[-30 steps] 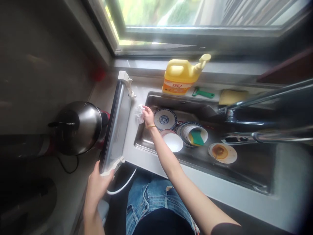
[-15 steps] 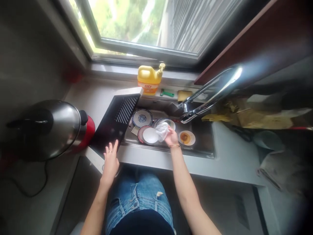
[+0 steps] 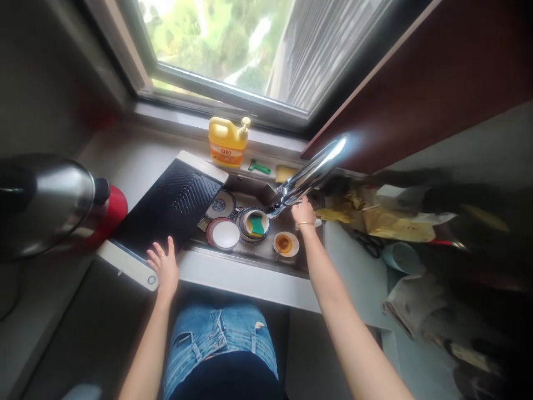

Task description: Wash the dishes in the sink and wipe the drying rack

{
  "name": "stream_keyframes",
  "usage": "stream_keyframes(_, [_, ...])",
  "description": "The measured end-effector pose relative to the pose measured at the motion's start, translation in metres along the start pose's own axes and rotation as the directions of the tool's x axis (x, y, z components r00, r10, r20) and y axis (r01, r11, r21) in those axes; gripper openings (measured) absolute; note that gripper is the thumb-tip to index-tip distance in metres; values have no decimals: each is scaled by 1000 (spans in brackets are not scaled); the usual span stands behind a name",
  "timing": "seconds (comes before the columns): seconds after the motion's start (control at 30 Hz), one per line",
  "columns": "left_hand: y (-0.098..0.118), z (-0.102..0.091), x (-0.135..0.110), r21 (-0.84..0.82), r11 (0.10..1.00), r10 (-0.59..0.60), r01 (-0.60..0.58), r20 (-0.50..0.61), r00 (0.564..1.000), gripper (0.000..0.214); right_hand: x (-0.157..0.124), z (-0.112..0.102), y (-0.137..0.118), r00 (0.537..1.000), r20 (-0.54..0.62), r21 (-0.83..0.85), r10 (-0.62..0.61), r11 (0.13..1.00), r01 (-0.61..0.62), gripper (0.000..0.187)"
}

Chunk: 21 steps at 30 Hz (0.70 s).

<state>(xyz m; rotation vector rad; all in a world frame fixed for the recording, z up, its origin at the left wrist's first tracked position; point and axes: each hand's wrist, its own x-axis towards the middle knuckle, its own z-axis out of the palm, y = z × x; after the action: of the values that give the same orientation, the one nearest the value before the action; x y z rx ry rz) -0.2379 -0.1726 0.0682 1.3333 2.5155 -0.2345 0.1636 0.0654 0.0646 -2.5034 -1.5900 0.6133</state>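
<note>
The two hands were held well apart, one on either side of the sink (image 3: 244, 183). The left hand (image 3: 165, 269) was opened, with its fingers spread over the near edge of a black panel (image 3: 156, 208); whether the panel was being touched could not be told. The panel was laid flat and slantwise on the pale desk (image 3: 245, 280), its far corner reaching over the left part of the sink, and it was capped at both ends in white, with a round knob (image 3: 152, 279) set in the near cap. The right hand (image 3: 303, 212) was placed beside the base of the chrome faucet (image 3: 316, 169), its fingers curled; what was gripped, if anything, could not be told. In the sink, a blue-patterned plate (image 3: 219, 205) was partly covered by the panel, a white bowl (image 3: 226, 235) was set just in front of it, and a stack of bowls (image 3: 242, 229) was topped by a green-and-yellow sponge (image 3: 257, 225). A brown-stained dish (image 3: 285, 244) was positioned to the right. Behind the sink, a yellow pump bottle (image 3: 227, 145), a green-handled peeler (image 3: 261, 168) and a yellow pad (image 3: 285, 174) were lined up. A rounded steel appliance (image 3: 54, 208) was seen left of the panel.
</note>
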Motion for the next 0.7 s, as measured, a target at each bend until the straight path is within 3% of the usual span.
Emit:
stream_keyframes(0.13, [5,-2,1,-29,996,-83,83,-7,996,95,18,-8,2,993,114,-195,-4,980,26,43])
stream_keyframes(0.23, [9,-8,3,-35,991,-130,131,9,991,95,8,-9,9,983,178,-258,-36,963,81,41])
stream_keyframes(0.33, [14,-16,5,-34,985,-170,171,32,985,96,-17,4,12,987,133,-132,-90,985,108,53])
stream_keyframes(0.4, [18,-19,6,-23,982,-186,186,34,982,94,-37,23,1,979,139,70,-150,987,142,53])
stream_keyframes(0.47, [20,-19,7,9,978,-207,206,26,978,91,-57,51,-26,927,277,308,-254,937,165,44])
stream_keyframes(0.53, [23,-16,8,55,969,-242,240,14,970,90,-77,82,-68,835,397,466,-382,868,175,40])
stream_keyframes(0.6, [26,-11,10,103,953,-287,285,4,958,89,-94,111,-118,783,417,521,-462,827,210,41])
stream_keyframes(0.7, [29,-5,13,152,928,-344,340,3,939,85,-109,140,-182,743,403,533,-534,797,284,31])
